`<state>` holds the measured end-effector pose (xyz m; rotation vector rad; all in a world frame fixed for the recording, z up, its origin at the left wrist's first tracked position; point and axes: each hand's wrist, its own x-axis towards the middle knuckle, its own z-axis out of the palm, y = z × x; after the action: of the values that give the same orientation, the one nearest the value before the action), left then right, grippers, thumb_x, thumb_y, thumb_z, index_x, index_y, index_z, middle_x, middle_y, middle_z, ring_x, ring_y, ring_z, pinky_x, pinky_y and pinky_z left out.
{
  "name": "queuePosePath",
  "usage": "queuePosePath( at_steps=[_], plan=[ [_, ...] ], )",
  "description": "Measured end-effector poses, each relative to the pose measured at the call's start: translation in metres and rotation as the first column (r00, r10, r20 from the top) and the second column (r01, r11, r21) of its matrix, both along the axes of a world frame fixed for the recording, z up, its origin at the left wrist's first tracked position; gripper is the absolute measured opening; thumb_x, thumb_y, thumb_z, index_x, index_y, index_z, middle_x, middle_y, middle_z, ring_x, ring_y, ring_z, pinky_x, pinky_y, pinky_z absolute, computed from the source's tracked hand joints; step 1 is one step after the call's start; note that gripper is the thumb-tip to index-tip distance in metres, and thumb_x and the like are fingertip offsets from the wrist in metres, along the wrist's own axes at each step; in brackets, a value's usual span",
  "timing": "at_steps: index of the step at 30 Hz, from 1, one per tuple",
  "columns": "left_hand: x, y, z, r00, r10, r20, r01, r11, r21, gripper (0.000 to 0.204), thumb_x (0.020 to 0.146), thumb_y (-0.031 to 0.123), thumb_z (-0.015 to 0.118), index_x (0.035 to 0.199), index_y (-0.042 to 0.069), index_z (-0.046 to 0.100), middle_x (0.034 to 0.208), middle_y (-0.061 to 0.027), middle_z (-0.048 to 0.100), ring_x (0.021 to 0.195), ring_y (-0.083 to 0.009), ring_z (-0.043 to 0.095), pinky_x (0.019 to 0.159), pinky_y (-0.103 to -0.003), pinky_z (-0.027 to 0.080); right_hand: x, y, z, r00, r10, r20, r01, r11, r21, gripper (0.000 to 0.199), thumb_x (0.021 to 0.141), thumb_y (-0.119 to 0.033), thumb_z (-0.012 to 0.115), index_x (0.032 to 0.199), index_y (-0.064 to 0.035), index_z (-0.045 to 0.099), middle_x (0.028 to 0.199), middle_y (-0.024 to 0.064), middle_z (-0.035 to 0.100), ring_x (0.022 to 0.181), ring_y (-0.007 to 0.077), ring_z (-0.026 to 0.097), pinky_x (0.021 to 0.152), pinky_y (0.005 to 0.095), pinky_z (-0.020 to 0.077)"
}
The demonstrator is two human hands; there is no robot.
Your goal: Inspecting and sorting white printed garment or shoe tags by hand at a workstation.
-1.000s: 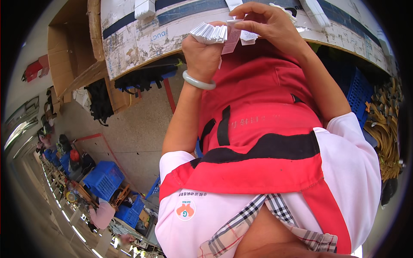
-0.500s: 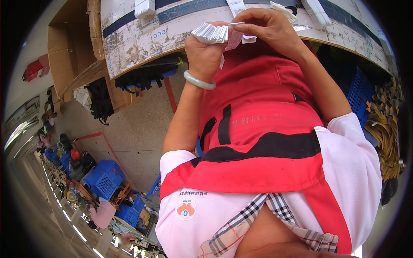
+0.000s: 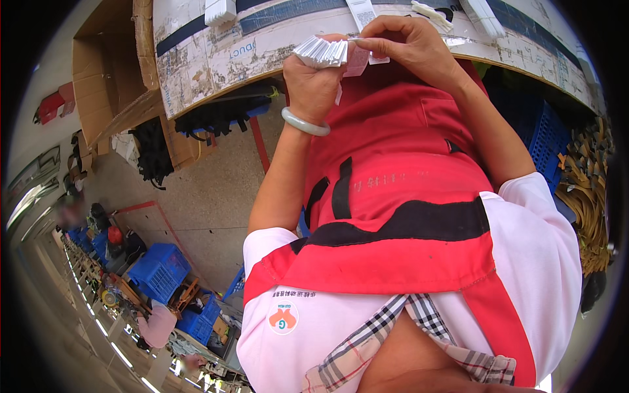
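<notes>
My left hand [image 3: 313, 88], wearing a pale bangle, is closed round a fanned bundle of thin white paper tags [image 3: 321, 52] at the table's near edge. Beside it my right hand [image 3: 416, 51] pinches the edge of one white tag at the bundle's right side, thumb and forefinger pressed together. Below the fingers hangs a pale translucent slip [image 3: 357, 61]; whether it is joined to the bundle I cannot tell. A printed white strip [image 3: 362, 13] lies on the table just beyond my right hand.
The worn, cardboard-covered table [image 3: 196, 65] has white stacks [image 3: 220, 12] at left and another stack [image 3: 483, 19] at right. Off-white cords [image 3: 432, 14] lie between. An open carton [image 3: 108, 78] stands left, a blue crate [image 3: 549, 137] right under the table. Farther left sits another blue crate [image 3: 158, 270].
My right hand has shifted slightly down and closer to the bundle, and the tag in its fingers now sticks out less. The left hand has hardly moved.
</notes>
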<state>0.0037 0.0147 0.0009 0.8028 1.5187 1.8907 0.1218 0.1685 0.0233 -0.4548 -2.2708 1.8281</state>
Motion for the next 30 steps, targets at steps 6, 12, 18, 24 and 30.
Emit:
queuePosePath(
  at_steps=[6, 12, 18, 24, 30],
  plan=[
    [-0.001, -0.001, 0.001, 0.999, -0.008, -0.044, 0.007, 1.0, -0.031, 0.012, 0.084, 0.007, 0.072, 0.094, 0.0, 0.07, 0.067, 0.0015, 0.06, 0.057, -0.0043, 0.053, 0.05, -0.019, 0.039, 0.001, 0.001, -0.001, 1.0, 0.015, 0.016, -0.014, 0.997, -0.071, 0.018, 0.092, -0.018, 0.065, 0.1, -0.0022, 0.068, 0.088, -0.0019, 0.063, 0.08, 0.0041, 0.056, 0.072, 0.0196, 0.0489],
    [-0.002, -0.001, -0.002, 1.0, -0.028, -0.013, 0.028, 0.999, -0.031, 0.01, 0.085, 0.007, 0.071, 0.092, 0.0, 0.07, 0.065, -0.0001, 0.06, 0.055, -0.0064, 0.052, 0.05, -0.02, 0.039, -0.002, -0.002, 0.007, 1.0, 0.015, -0.02, -0.015, 1.0, 0.014, 0.016, 0.091, -0.017, 0.066, 0.096, -0.0026, 0.068, 0.087, -0.0019, 0.063, 0.08, 0.0051, 0.057, 0.075, 0.0202, 0.0473],
    [-0.003, -0.002, 0.0, 0.779, -0.169, 0.604, 0.19, 0.981, 0.029, 0.021, 0.086, 0.019, 0.072, 0.093, 0.001, 0.064, 0.071, -0.0011, 0.06, 0.054, -0.0088, 0.051, 0.046, -0.022, 0.04, 0.004, 0.008, 0.03, 0.907, 0.414, 0.076, -0.354, 0.849, -0.392, 0.014, 0.088, -0.017, 0.069, 0.086, -0.0031, 0.067, 0.078, -0.0011, 0.061, 0.073, 0.0044, 0.053, 0.065, 0.018, 0.0419],
    [0.003, -0.001, -0.015, 0.66, -0.384, 0.646, 0.342, 0.919, 0.196, 0.057, 0.085, 0.056, 0.058, 0.104, 0.002, 0.06, 0.083, -0.0048, 0.062, 0.066, -0.0119, 0.058, 0.057, -0.023, 0.049, -0.005, -0.01, 0.0, 1.0, -0.001, -0.011, -0.001, 0.989, -0.146, 0.015, 0.09, -0.019, 0.068, 0.093, -0.0042, 0.069, 0.082, -0.0013, 0.062, 0.075, 0.0045, 0.054, 0.069, 0.0198, 0.0459],
    [-0.004, -0.005, -0.018, 0.7, -0.296, 0.65, 0.363, 0.931, 0.033, 0.019, 0.087, 0.011, 0.07, 0.101, 0.001, 0.063, 0.085, -0.0056, 0.065, 0.07, -0.0131, 0.062, 0.061, -0.025, 0.051, -0.006, -0.001, -0.008, 0.999, 0.027, -0.019, -0.028, 0.998, -0.062, 0.017, 0.091, -0.018, 0.066, 0.099, -0.003, 0.068, 0.088, -0.0009, 0.063, 0.08, 0.0068, 0.057, 0.074, 0.0214, 0.0475]
  ],
)
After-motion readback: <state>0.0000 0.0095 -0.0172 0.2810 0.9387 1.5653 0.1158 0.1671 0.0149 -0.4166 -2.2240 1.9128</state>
